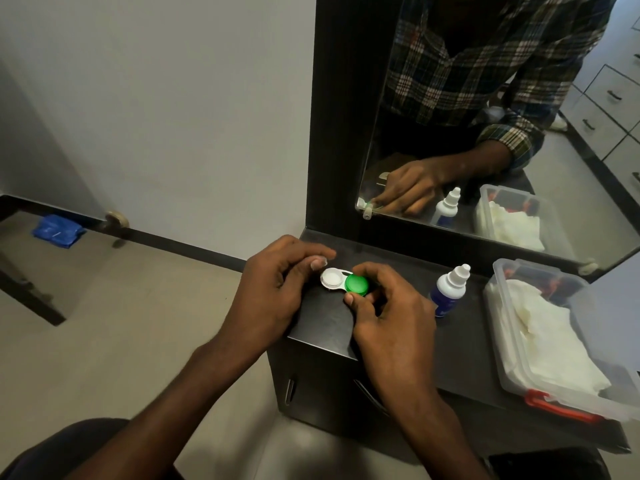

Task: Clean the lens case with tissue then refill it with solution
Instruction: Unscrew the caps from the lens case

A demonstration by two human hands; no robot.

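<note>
Lens case: white, flat; left well uncapped, green cap on right well. Solution bottle upright at its 3 o'clock, capped. Tissues in clear box, further 3 o'clock.

Lens case sits at the bench's nine o'clock end between both hands, left hand at its nine, right hand at its five, solution bottle out at three o'clock, the tissue box beyond that, mirror up at twelve.
</note>
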